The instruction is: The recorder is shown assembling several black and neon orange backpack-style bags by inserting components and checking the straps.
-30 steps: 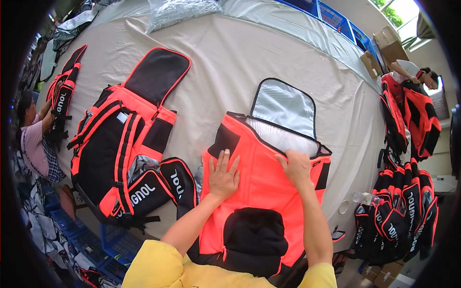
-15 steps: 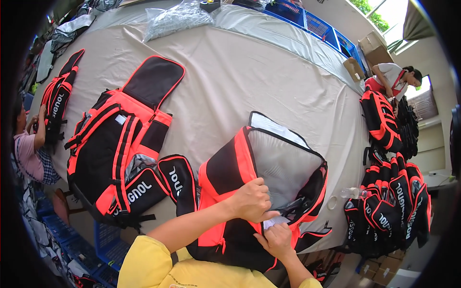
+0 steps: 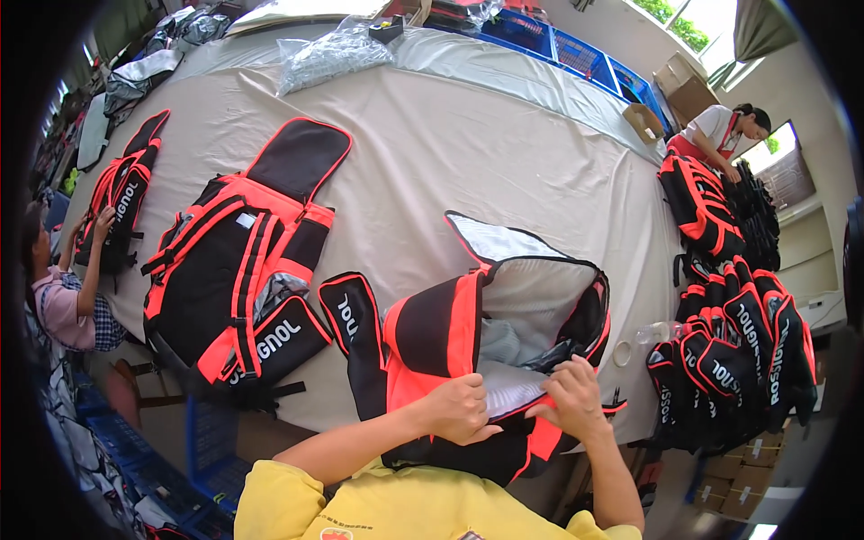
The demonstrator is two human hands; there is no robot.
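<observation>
An open black and neon-red backpack [image 3: 432, 333] stands at the table's near edge, its silvery-grey lining showing and its lid flap [image 3: 504, 238] folded back on the far side. My left hand [image 3: 461, 409] is closed on the near-left rim of the opening, thumb pointing right. Closed on the near-right part of that rim is my right hand [image 3: 573, 398], its fingers over the edge. The rim is stretched between the two hands. Dark crumpled material lies inside at the right; the bag's bottom is hidden.
Left of me lies another black and red backpack [image 3: 216, 297], lid open. A co-worker [image 3: 67, 297] handles a bag at far left; another person [image 3: 715, 135] works at far right beside stacked bags [image 3: 729, 360]. A clear bottle [image 3: 657, 333] and tape roll [image 3: 622, 354] lie nearby.
My hands have moved apart, the right one going right and up along the rim. The opening is wider and its lid leans farther back. The view has shifted slightly.
</observation>
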